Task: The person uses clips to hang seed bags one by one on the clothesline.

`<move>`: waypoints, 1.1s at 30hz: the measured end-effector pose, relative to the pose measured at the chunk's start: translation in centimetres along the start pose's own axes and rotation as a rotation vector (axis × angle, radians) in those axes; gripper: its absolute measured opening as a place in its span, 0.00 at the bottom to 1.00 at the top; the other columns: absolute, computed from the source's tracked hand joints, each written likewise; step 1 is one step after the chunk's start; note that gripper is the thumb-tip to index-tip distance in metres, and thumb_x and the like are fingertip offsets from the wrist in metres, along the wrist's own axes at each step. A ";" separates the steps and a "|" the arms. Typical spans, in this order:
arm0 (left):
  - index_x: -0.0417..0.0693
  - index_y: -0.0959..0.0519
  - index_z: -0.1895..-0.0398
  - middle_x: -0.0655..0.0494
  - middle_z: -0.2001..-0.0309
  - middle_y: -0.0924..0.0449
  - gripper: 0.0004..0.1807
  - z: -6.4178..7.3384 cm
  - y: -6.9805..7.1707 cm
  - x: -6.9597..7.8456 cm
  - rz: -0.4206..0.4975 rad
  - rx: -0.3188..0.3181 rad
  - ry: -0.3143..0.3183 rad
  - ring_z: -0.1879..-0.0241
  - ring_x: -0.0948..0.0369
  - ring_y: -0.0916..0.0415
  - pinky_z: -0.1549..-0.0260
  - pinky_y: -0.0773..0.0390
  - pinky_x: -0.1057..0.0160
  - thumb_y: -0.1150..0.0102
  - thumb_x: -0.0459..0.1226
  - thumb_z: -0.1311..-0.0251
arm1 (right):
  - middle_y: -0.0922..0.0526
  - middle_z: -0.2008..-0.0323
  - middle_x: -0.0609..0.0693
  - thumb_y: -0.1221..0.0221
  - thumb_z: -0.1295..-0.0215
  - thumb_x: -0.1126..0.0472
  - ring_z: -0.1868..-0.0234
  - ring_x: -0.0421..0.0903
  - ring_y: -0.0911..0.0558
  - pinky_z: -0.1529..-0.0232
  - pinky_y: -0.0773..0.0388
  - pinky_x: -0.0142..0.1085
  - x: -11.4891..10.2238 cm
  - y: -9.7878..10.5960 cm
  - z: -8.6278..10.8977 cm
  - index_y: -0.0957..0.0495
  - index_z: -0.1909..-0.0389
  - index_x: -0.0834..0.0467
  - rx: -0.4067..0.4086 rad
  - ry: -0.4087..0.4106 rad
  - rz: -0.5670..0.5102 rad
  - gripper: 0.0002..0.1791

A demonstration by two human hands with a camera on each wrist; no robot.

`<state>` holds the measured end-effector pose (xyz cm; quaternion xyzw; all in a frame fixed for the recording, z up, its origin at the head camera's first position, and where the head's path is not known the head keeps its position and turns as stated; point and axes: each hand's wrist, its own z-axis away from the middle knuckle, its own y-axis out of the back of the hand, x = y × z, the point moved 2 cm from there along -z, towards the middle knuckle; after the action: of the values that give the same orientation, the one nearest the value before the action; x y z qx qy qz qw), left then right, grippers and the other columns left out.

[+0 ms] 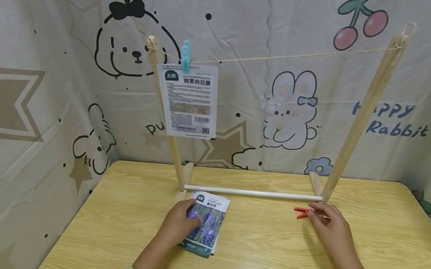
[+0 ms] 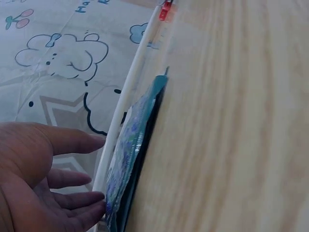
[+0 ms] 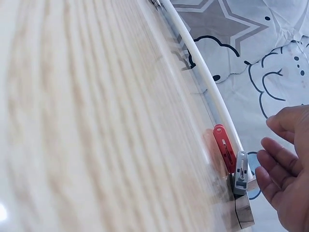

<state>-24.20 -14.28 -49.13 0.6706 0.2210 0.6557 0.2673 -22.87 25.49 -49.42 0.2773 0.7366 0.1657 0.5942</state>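
Observation:
In the head view my left hand (image 1: 178,222) is at the left edge of the purple-flowered seed packets (image 1: 206,224), thumb over the top one. The left wrist view shows its fingers loosely extended by the packet edge (image 2: 133,150). My right hand (image 1: 330,231) hovers at a red clothespin (image 1: 302,212) on the table. From the right wrist, its relaxed fingers are apart from that red clothespin (image 3: 224,147) and a grey clothespin (image 3: 240,173) beside it. A light blue clothespin (image 1: 186,56) clips another seed packet (image 1: 187,101), back side showing, to the string.
Two upright wooden posts (image 1: 363,117) carry the string (image 1: 289,60), tied near their tops. A white rod (image 1: 253,192) runs between their bases, just behind the packets and clothespins. Printed cloth (image 1: 242,9) hangs behind and beside the wooden table (image 1: 258,238).

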 end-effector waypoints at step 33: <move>0.35 0.35 0.27 0.31 0.33 0.32 0.51 0.6 -0.8 0.3 -0.192 -0.014 -0.035 0.34 0.37 0.36 0.37 0.30 0.40 0.21 0.38 0.56 | 0.24 0.48 0.66 0.40 0.29 0.64 0.53 0.55 0.21 0.62 0.29 0.28 1.8 -0.1 0.0 0.22 0.40 0.65 -0.022 -0.077 0.166 0.19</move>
<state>-23.52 -13.50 -49.47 0.6559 0.2747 0.6168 0.3375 -23.14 26.50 -50.90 0.3371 0.6858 0.2118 0.6093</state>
